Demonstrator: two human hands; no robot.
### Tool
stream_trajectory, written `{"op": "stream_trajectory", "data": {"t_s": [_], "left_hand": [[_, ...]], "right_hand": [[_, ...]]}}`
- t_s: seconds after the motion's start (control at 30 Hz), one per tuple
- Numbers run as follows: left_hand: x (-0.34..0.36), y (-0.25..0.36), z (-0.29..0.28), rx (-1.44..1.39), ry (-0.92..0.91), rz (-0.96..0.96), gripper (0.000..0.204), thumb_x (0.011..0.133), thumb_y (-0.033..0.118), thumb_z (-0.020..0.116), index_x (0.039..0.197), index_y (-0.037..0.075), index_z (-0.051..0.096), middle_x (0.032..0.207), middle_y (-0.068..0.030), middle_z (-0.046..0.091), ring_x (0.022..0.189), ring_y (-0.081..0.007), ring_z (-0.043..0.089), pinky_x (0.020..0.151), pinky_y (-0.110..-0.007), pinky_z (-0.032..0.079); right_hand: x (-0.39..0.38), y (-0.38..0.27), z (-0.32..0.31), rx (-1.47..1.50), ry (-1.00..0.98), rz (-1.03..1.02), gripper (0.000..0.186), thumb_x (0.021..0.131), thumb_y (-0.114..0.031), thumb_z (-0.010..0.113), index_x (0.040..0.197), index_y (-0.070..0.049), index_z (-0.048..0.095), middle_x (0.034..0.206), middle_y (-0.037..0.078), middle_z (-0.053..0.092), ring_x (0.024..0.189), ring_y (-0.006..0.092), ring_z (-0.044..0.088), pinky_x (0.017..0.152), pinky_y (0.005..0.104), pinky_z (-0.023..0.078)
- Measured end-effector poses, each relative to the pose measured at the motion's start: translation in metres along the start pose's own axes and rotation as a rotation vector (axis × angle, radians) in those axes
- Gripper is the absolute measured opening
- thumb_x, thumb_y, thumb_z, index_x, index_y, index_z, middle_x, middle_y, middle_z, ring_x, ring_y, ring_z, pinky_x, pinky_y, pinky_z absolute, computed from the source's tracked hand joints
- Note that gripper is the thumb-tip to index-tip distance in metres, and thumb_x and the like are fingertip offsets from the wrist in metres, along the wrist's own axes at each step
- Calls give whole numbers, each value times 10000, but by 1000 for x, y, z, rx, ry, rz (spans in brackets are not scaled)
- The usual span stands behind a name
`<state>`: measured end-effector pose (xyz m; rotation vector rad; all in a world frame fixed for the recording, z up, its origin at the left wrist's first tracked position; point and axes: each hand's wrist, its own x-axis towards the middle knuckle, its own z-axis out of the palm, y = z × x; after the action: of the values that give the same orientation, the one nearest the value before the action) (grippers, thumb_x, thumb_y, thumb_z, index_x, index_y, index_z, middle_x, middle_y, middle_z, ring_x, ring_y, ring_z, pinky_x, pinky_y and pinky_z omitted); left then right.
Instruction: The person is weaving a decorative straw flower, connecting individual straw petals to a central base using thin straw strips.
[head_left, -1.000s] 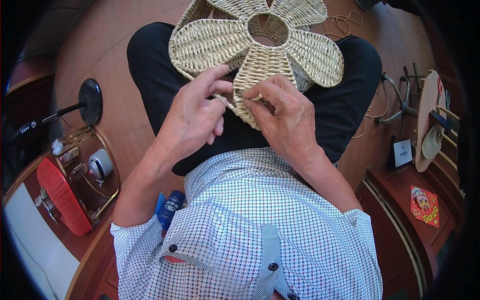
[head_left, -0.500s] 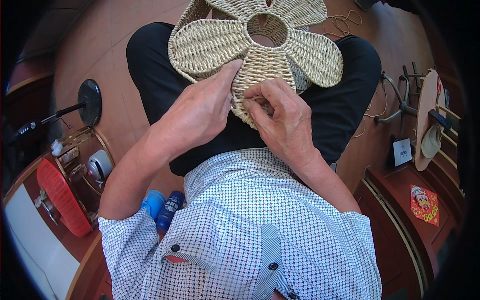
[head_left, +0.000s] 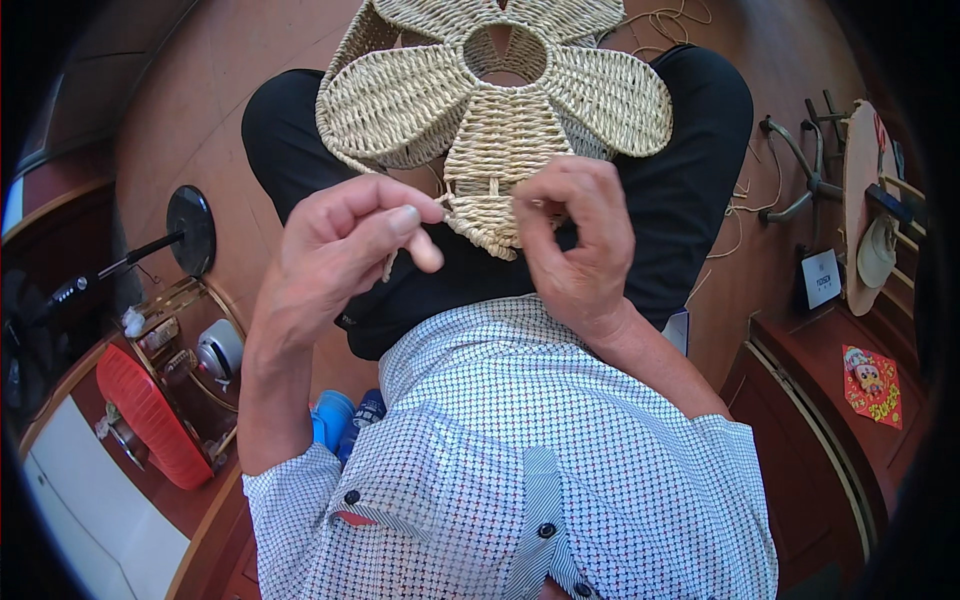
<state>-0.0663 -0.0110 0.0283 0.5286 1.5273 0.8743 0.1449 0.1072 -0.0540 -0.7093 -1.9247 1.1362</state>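
A pale woven straw piece (head_left: 500,140) with flower petals round an open centre ring lies across my lap; its bottom petal shows a small gap crossed by short cords. My left hand (head_left: 335,245) is at that petal's left edge, fingers curled on a straw cord (head_left: 388,268) whose loose part hangs below them. My right hand (head_left: 575,245) is closed in a pinch at the petal's right side; what it holds, if anything, is hidden.
Loose cord (head_left: 670,20) lies on the tiled floor beyond my knees. A black stand base (head_left: 190,230) and a trolley with a red tray (head_left: 150,420) are left; blue bottles (head_left: 335,420) sit by my hip. Metal legs (head_left: 810,190) and a round board (head_left: 860,220) are right.
My left hand has pulled back leftward and down from the petal, its fingers turned more upward. My right hand has shifted slightly right, uncovering the gap. The woven piece sits a little further left.
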Motion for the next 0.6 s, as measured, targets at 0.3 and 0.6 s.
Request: {"op": "stream_trajectory", "data": {"t_s": [0.3, 0.6], "left_hand": [[12, -7, -10, 77, 148, 266, 260, 1103, 121, 618, 1293, -37, 699, 1138, -128, 794, 797, -82, 717, 591, -183, 516], [28, 11, 23, 139, 176, 313, 131, 1042, 105, 709, 1099, 22, 792, 917, 18, 763, 780, -62, 656, 657, -213, 509]], "right_hand": [[-17, 14, -23, 522, 127, 666, 297, 1022, -122, 684, 1247, 14, 547, 1129, 77, 610, 992, 91, 602, 916, 279, 520], [0, 12, -15, 997, -106, 968, 480, 1014, -136, 657, 1439, 41, 520, 1303, 114, 679, 1146, 135, 670, 1003, 310, 540]]}}
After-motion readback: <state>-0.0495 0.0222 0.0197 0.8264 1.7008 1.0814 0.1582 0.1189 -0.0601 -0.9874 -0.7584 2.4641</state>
